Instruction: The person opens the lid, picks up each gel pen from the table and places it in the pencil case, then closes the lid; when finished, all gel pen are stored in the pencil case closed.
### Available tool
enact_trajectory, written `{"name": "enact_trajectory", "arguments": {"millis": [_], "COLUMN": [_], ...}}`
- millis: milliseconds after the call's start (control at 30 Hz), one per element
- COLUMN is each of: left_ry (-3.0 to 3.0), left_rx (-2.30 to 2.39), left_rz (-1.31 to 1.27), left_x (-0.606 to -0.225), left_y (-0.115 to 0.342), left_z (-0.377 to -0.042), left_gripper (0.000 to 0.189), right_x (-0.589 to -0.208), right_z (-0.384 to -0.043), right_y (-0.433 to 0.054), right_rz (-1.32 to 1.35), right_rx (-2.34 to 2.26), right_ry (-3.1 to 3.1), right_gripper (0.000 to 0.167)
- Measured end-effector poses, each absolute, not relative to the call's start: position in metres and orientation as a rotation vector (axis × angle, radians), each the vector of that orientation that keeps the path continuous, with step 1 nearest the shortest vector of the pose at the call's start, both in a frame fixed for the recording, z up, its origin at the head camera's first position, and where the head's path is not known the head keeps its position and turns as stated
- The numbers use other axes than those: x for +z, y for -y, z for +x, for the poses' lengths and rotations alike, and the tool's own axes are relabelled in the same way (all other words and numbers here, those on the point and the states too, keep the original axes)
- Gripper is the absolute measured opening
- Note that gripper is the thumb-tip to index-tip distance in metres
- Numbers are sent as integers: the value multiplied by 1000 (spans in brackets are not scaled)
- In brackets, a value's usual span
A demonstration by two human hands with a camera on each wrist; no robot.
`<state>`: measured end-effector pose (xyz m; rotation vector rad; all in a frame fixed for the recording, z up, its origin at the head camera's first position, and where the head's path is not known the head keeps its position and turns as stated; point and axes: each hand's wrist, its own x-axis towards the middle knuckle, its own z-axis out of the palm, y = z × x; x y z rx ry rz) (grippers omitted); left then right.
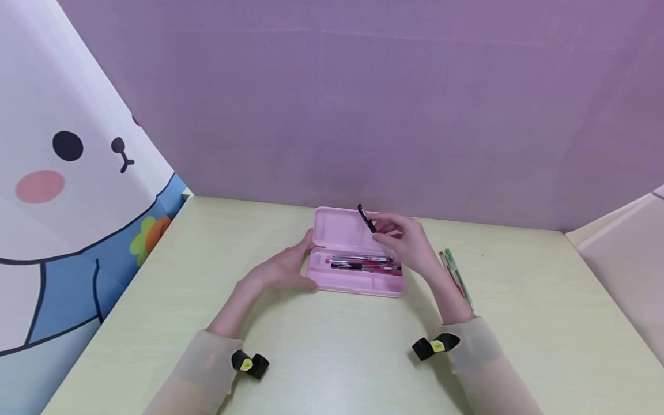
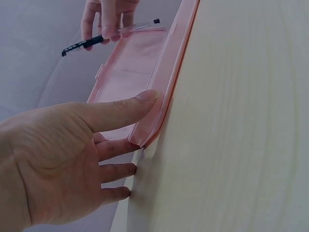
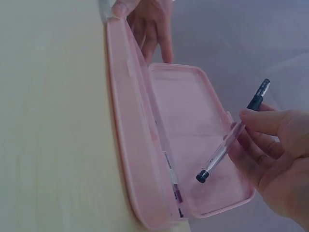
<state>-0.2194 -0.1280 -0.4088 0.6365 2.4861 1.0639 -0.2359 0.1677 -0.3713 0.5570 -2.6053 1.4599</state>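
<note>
A pink pencil case (image 1: pixel 342 281) lies on the table with its lid (image 1: pixel 334 227) raised at the back. Several pens (image 1: pixel 358 266), with black and red parts, lie in its long compartment. My left hand (image 1: pixel 285 268) holds the case's left end, thumb on the front wall, fingers spread round the end and back corner. My right hand (image 1: pixel 404 239) pinches a clear-barrelled pen with black ends (image 3: pixel 224 150) between thumb and fingers, above the case and in front of the lid. In the left wrist view the same pen (image 2: pixel 91 43) is held at a slant.
A green pen (image 1: pixel 453 268) and a red one (image 1: pixel 449 266) lie on the table (image 1: pixel 539 323) right of the case, partly behind my right forearm. A purple cloth (image 1: pixel 363 115) hangs along the table's back edge. A cartoon-printed cloth (image 1: pixel 57 230) stands at the left.
</note>
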Motion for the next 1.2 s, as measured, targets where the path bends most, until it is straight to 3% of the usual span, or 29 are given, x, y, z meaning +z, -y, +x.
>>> {"name": "enact_trajectory", "arguments": {"millis": [600, 1200], "left_ry": [-2492, -2497], "left_rx": [1046, 1029], "left_rz": [644, 613], "left_x": [-408, -408], "left_y": [127, 127], "left_z": [-219, -219], "left_gripper": [126, 128], "right_x": [-387, -396], "right_z": [-233, -231], "right_y": [-158, -153], "right_rz": [848, 826], "right_rx": [1252, 933], "right_ry": [2717, 2873], "right_gripper": [32, 35]}}
